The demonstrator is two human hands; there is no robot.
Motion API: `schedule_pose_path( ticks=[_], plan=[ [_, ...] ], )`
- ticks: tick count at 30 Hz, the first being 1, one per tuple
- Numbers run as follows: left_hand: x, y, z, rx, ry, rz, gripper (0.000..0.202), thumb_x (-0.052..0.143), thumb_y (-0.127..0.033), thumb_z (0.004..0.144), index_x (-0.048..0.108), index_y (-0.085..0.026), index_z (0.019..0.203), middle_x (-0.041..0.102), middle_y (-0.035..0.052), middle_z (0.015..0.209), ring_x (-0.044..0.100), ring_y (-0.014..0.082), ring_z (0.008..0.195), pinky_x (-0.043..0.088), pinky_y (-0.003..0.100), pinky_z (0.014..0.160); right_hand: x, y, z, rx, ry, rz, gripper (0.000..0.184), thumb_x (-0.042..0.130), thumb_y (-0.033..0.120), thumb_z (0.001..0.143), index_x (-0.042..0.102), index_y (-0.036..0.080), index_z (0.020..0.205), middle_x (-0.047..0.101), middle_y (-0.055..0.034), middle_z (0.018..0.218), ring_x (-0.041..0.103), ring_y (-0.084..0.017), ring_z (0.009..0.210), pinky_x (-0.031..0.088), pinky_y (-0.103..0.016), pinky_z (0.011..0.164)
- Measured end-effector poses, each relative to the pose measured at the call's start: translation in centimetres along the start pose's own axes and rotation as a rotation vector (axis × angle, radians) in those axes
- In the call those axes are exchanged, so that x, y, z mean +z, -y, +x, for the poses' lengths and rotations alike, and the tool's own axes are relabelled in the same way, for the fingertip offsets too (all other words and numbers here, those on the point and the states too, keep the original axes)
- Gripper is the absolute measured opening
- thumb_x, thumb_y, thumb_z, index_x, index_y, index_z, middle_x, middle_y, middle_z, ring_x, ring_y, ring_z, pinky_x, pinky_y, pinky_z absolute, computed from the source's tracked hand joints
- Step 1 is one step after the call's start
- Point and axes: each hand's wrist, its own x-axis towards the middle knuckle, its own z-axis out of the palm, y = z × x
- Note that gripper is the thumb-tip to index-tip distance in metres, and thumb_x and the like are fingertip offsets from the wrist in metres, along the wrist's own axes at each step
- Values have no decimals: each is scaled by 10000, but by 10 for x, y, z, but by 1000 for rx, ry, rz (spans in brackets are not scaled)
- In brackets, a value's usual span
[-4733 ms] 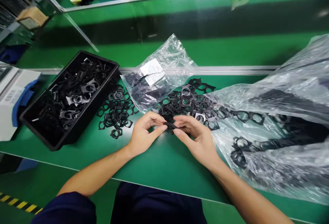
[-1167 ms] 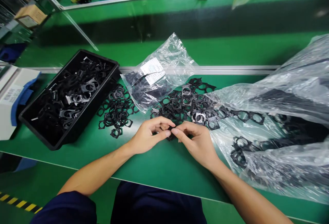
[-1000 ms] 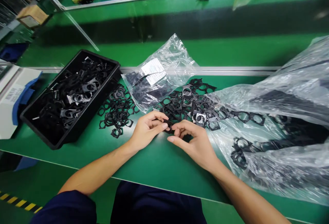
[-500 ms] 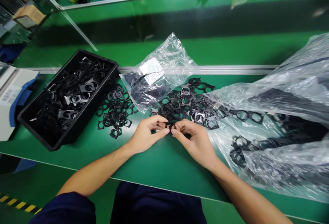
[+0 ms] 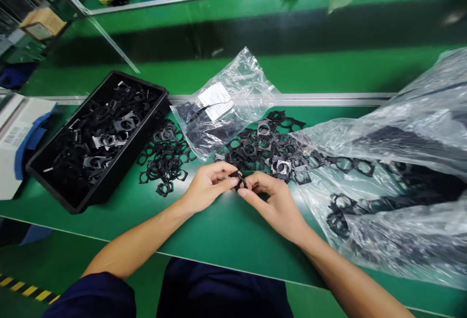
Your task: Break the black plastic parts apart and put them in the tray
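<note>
My left hand (image 5: 207,187) and my right hand (image 5: 272,201) meet fingertip to fingertip over the green table (image 5: 219,230). Both pinch one small black part (image 5: 238,180) between thumb and fingers. Just behind them lies a loose pile of black and grey square parts with round holes (image 5: 268,149). A second heap of black ring-shaped parts (image 5: 165,157) lies to the left of my left hand.
A black tray (image 5: 93,135) full of black parts stands at the left. A clear labelled bag (image 5: 226,101) lies behind the piles. A large clear plastic bag (image 5: 397,172) with more parts covers the right side. A white and blue box (image 5: 16,135) sits at the far left.
My fingers have kept turning the small black part between both hands; the hands shifted only slightly and stay joined in front of the pile.
</note>
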Motion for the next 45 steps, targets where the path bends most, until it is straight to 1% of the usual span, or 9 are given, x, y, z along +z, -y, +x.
schedule_pose_path(
  ticks=[4,8,14,19,27,31,35,40,45],
  plan=[
    [0,1,0,-6,-19,-69,305,881,-367,717,735,-141,860,753,29,771,696,131,671,555,220,652,-1,1,1,-41,-58,-61,163,635,302,945,667,199,823,651,-29,769,591,-161,707,470,-275,655],
    [-1,-1,0,-18,13,-97,331,883,-389,717,746,-132,875,786,61,816,736,162,712,595,256,697,-2,2,2,-34,-118,-63,194,612,276,959,671,197,792,628,-23,744,578,-154,685,461,-270,640],
    [-2,-3,1,-25,15,-83,360,895,-398,692,732,-137,880,782,54,786,733,157,688,588,244,674,-3,1,2,-15,-103,8,263,614,340,961,677,193,753,622,-23,735,555,-151,671,433,-268,608],
    [-2,-3,1,-36,3,-46,335,902,-372,683,742,-132,853,776,53,772,724,146,692,569,218,654,-5,4,2,-28,-96,-57,298,599,332,970,656,200,709,607,-24,702,533,-156,655,412,-288,617],
    [-2,0,1,-150,83,-229,400,933,-362,649,728,-122,895,774,60,767,743,180,648,620,299,683,-6,6,0,-11,-109,-12,306,623,400,958,672,203,730,612,-26,704,543,-161,667,424,-290,619],
    [-1,-2,2,-174,148,-285,384,925,-345,667,723,-122,904,768,60,794,744,175,692,622,299,714,-7,7,-1,37,-61,144,293,658,424,935,683,198,750,619,-18,711,569,-155,663,445,-283,617],
    [2,-5,2,-157,130,-285,362,915,-341,679,719,-119,886,755,46,781,721,149,676,622,281,701,-7,8,2,103,36,305,362,672,496,914,673,189,723,630,-7,672,579,-143,638,485,-283,646],
    [1,-6,0,-137,54,-180,356,910,-364,673,712,-120,841,750,39,747,705,133,622,597,243,642,-6,7,4,149,40,316,400,688,544,887,672,192,699,644,-10,659,582,-144,634,506,-286,666],
    [-2,-5,0,-102,43,-126,344,906,-378,678,711,-127,811,718,19,673,698,131,586,561,216,585,-5,6,4,166,51,331,406,683,559,887,677,196,706,655,-11,641,596,-151,635,523,-293,684]
  ],
)
